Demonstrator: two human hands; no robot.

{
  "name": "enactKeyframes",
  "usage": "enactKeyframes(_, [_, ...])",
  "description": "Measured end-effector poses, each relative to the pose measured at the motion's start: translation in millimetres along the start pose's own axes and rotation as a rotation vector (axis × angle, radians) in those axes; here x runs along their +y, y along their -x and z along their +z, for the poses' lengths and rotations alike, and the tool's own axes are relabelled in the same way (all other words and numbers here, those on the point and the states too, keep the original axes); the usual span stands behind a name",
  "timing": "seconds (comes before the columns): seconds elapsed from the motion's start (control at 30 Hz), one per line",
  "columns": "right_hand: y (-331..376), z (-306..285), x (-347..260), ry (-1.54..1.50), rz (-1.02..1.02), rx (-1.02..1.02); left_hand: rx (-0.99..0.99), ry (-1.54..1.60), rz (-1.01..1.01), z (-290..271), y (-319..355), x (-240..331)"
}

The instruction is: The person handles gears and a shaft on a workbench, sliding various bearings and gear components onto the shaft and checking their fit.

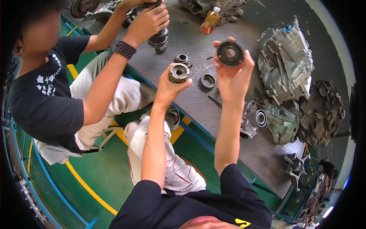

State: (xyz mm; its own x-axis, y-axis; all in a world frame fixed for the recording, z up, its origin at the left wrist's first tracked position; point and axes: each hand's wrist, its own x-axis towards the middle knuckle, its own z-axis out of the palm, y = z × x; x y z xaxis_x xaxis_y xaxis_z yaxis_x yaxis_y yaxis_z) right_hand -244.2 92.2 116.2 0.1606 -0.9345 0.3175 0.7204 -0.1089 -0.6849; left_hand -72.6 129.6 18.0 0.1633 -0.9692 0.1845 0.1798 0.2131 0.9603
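Note:
My left hand (167,88) is closed around a short metal gear (179,71) with a bored center and a toothed rim, held above the table edge. Higher and to the right, my right hand (233,82) grips a dark, flat synchronizer hub (230,53) with a splined hole, its face turned up toward me. On the table between the hands lies a metal ring (207,81). Just beyond the gear in my left hand stands a small collar-shaped part (182,58).
A co-worker (45,95) sits at the left, hands on a gear shaft (158,40). Past my right hand, a large silver gearbox housing (284,63) and several grimy casings (322,112) crowd the metal table (181,36). A drink bottle (211,20) stands at the back.

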Motion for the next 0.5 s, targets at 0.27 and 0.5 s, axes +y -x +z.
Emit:
enactKeyframes(0.27, [2,-5,15,-0.055,0.016,0.021,-0.014,-0.107,0.019,4,0,-3])
enactKeyframes(0.5, [8,1,23,0.631,-0.261,0.070,-0.015,-0.095,0.015,4,0,-2])
